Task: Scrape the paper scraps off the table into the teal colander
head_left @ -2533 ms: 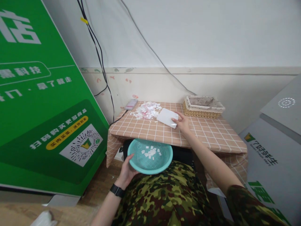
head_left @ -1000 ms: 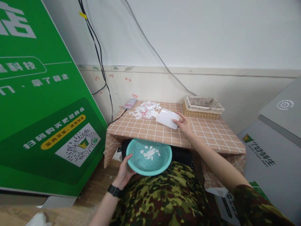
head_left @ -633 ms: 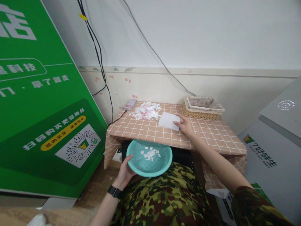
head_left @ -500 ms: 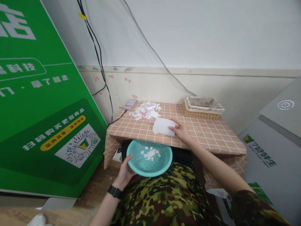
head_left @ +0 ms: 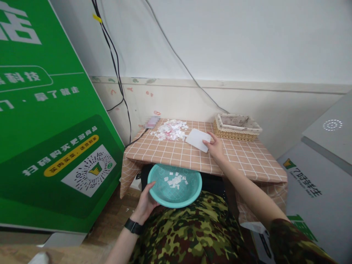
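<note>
A white card (head_left: 195, 139) is pinched at its right side by the right hand (head_left: 216, 148), with the thumb laid on top and the other fingers mostly hidden behind it. It's held roughly over the middle of the tabletop (head_left: 154, 152); whether it's touching the surface or lifted a bit can't be told from this angle. Right by the card's left corner, a messy heap of paper scraps (head_left: 170, 129), mostly white with some pinkish ones, is spread left of center, toward the far edge.

Meanwhile a teal mesh bowl (head_left: 161, 192) is gripped at its left side by the left hand (head_left: 145, 203). The thumb is hooked over the rim, but the other fingers are covered by the bowl, so how they're placed can't be made out. It's held just off the near edge, left of the middle, and some white paper bits (head_left: 175, 180) are bunched up in the bottom.

Other stuff: a cloth-lined wicker basket (head_left: 233, 134) is parked by the far edge toward the right corner, and a pixelated item (head_left: 152, 122) is placed at the far left corner. A black watch (head_left: 133, 226) is worn on the left wrist.
</note>
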Demonstrator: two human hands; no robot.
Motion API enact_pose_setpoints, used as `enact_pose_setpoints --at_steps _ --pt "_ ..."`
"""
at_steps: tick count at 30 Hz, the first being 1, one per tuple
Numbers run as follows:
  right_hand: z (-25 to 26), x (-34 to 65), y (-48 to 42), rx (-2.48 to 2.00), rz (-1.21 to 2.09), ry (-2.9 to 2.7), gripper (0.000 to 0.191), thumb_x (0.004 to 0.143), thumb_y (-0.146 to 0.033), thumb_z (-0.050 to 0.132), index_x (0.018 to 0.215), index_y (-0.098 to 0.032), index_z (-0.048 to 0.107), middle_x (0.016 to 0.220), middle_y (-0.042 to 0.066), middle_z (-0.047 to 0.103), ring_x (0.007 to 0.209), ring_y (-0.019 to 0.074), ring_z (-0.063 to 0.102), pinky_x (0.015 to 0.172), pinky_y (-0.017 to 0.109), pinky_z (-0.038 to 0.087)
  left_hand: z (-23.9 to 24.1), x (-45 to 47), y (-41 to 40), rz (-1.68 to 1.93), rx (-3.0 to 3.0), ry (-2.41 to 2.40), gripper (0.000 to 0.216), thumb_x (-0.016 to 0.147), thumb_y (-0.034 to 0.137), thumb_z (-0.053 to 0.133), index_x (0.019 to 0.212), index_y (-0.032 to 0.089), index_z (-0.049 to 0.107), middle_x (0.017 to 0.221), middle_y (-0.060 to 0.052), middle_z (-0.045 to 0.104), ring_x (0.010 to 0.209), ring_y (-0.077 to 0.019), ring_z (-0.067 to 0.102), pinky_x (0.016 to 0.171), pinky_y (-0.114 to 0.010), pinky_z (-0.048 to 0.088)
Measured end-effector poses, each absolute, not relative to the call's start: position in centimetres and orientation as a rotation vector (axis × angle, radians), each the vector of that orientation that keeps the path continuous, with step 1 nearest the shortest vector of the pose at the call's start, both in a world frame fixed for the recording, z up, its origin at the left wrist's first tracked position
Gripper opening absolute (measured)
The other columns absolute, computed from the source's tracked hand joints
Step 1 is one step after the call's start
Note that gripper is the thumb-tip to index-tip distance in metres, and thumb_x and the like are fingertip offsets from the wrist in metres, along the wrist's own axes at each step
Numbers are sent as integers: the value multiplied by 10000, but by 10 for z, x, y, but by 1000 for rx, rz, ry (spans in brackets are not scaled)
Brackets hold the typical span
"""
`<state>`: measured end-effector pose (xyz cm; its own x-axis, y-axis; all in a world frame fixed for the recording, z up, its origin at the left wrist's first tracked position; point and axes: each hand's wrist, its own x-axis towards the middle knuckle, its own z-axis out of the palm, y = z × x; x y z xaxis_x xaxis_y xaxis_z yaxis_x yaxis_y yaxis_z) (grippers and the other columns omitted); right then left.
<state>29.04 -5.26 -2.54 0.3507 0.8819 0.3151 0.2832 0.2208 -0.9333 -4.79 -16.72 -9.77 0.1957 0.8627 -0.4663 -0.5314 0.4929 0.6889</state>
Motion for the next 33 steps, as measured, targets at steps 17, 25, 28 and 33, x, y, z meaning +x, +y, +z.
enact_pose_setpoints --at_steps 17,25,28,33 --pt "-42 238 -35 -1369 447 -1391 517 743 -368 596 1232 -235 491 762 39 675 605 200 606 537 306 465 -102 -47 -167 998 375 960 419 722 351 636 1103 180 603 1025 -100 696 850 -277 657 659 -403 539" --pt "-31 274 15 -1256 515 -1260 411 705 -440 616 1009 -163 598 867 95 690 736 241 634 603 337 483 -118 -50 -168 1022 367 985 482 717 348 643 1166 189 572 1074 -115 676 924 -300 640 730 -450 527" --pt "-30 299 24 -1327 379 -1314 327 712 -441 599 899 -173 617 843 87 685 759 247 617 620 330 462 -126 -50 -169 1018 359 983 451 717 353 644 1133 187 590 1052 -108 685 931 -312 637 756 -482 516" --pt "-38 314 24 -1519 96 -1446 243 774 -430 517 732 -193 553 686 41 619 628 187 536 558 269 362 -141 -49 -168 1073 341 948 449 727 330 636 1141 163 588 1042 -118 692 948 -311 636 811 -489 498"
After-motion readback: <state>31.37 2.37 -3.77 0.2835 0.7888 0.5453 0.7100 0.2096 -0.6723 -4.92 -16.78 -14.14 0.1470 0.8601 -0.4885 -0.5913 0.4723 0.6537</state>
